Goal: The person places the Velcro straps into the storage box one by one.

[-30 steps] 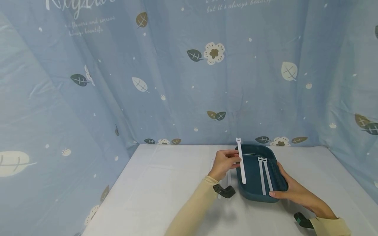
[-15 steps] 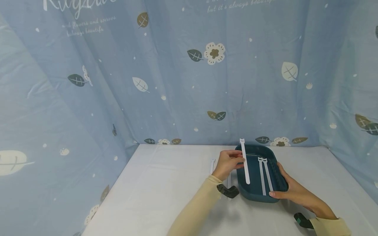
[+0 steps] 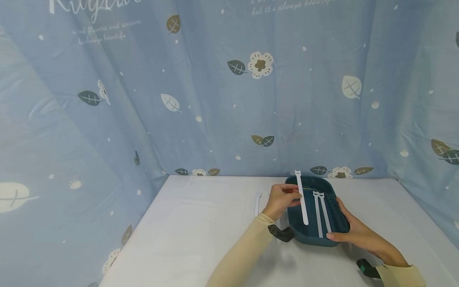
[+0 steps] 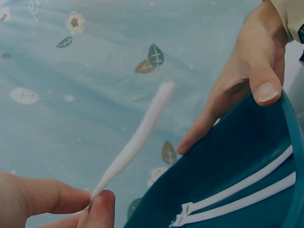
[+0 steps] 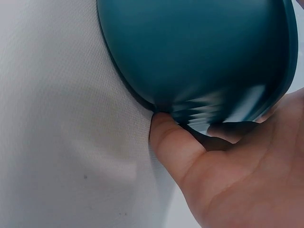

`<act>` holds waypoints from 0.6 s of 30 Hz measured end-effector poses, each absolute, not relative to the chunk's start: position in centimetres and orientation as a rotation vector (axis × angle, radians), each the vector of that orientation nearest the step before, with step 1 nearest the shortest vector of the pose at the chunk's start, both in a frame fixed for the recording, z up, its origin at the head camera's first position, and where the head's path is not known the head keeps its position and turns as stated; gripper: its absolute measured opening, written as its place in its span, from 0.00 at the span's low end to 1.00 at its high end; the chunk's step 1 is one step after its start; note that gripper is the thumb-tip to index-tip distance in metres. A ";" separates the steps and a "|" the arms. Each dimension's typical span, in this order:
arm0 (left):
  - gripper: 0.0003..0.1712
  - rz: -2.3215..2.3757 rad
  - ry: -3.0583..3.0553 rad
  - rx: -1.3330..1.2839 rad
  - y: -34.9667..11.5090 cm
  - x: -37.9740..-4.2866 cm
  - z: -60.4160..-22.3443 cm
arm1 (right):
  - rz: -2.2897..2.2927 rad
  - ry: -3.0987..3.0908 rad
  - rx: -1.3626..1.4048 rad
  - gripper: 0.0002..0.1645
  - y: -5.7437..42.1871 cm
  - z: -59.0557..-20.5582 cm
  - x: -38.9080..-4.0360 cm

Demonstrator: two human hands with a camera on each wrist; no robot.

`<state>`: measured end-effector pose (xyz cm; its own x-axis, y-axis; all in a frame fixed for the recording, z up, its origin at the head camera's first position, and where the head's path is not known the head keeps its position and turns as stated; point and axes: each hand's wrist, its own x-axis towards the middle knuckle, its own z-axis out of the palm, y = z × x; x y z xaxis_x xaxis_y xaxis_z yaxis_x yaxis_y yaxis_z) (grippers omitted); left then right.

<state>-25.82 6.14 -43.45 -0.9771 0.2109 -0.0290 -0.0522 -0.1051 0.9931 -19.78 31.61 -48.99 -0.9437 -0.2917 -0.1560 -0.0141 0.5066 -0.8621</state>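
A white cable tie of the hook-and-loop kind, with a slotted head [image 3: 302, 199], is pinched between the thumb and forefinger of my left hand [image 3: 279, 200]. It stands over the left side of a dark teal tray [image 3: 315, 240], slotted end away from me. In the left wrist view its free end [image 4: 137, 133] rises past the fingertips. Two similar cable ties [image 4: 247, 178] lie side by side inside the tray. My right hand [image 3: 358, 230] grips the tray's right wall, thumb over the rim at the near corner and fingers along the outside [image 5: 247, 166].
More white cable ties lie on the white tabletop [image 3: 201, 223] left of the tray; one [image 3: 257, 204] shows beside my left wrist, others are partly hidden by it. A blue patterned curtain [image 3: 222, 119] hangs along the table's back and sides.
My left hand has moved a little to the right with the cable tie, farther over the tray. The right hand and tray have stayed put.
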 end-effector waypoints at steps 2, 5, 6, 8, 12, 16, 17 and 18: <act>0.14 2.214 1.967 0.172 6.4 -25.8 -43.6 | -1.406 2.471 -0.252 0.77 31.6 -49.0 -19.8; 0.14 2.216 1.967 0.160 6.7 -25.8 -43.7 | -1.400 2.469 -0.245 0.78 31.5 -48.9 -19.8; 0.14 2.217 1.968 0.160 6.8 -25.8 -43.8 | -1.396 2.470 -0.242 0.78 31.5 -48.9 -19.8; 0.13 2.211 1.968 0.164 7.0 -25.7 -43.9 | -1.394 2.466 -0.241 0.78 31.5 -48.9 -19.9; 0.13 2.207 1.963 0.168 7.2 -25.7 -44.1 | -1.389 2.469 -0.241 0.77 31.5 -48.9 -19.9; 0.13 2.207 1.959 0.162 7.6 -25.7 -44.3 | -1.386 2.472 -0.241 0.77 31.6 -49.0 -20.0; 0.13 2.206 1.958 0.158 7.7 -25.7 -44.4 | -1.385 2.472 -0.241 0.77 31.6 -49.0 -20.0; 0.13 2.208 1.957 0.153 7.7 -25.7 -44.5 | -1.385 2.471 -0.241 0.77 31.6 -49.1 -20.0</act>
